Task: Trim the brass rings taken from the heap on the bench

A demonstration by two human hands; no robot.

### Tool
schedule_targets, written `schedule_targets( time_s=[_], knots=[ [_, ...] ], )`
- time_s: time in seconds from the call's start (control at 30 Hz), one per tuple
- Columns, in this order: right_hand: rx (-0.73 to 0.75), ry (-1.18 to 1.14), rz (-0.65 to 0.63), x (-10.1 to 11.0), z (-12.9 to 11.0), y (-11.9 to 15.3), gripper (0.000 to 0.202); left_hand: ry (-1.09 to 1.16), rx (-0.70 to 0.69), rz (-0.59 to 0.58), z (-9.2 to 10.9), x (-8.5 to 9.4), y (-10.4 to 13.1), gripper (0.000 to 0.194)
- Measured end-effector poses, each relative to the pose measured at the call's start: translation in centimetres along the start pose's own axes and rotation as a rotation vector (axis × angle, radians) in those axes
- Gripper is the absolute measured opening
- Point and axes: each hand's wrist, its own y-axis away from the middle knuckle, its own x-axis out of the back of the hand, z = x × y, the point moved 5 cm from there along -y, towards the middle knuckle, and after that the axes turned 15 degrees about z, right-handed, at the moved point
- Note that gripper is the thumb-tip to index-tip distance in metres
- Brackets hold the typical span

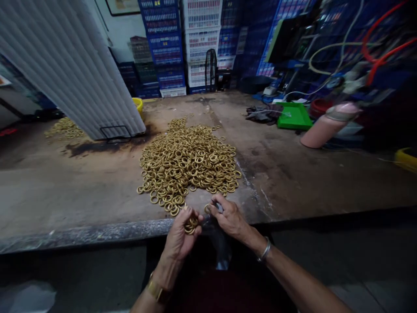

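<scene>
Closed at the fingertips, our right hand [230, 217] pinches one piece while our left hand [177, 240] is curled around several. Largest about us is the worktable [299, 174], with both hands at its near edge. On it, the heap of gold-coloured rings [192, 161] spreads just beyond our fingers, its lower left edge nearest our left hand. Smaller is the handful of rings [190, 224], bunched in our left fingers and thumb, their order hard to make out. Smallest is the single ring [205, 208], at the left tip of our right grip, in the narrow space between the hands; being round, it gives us no long axis, and the handful lies just to its left and nearer our body.
</scene>
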Motion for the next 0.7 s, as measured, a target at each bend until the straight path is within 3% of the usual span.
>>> schedule_targets(
  time_s=[0.23,0.47,0.53,0.7],
  knots=[
    [0.105,-0.095,-0.006,-1.6,-2.4,-0.1,0.010,-0.275,-0.271,0.011,0.5,0.0,0.6,0.028],
    [-0.150,-0.202,-0.057,-2.3,-1.7,-0.7,0.016,-0.621,-0.570,0.111,1.2,0.4,0.7,0.028],
    [-0.199,-0.238,-0.058,-2.4,-1.4,-0.8,0.017,-0.627,-0.563,0.102,1.2,0.3,0.7,0.028],
    [-0.207,-0.221,-0.054,-2.3,-2.0,-0.7,0.016,-0.520,-0.355,-0.015,0.4,-0.1,0.6,0.032]
  ],
)
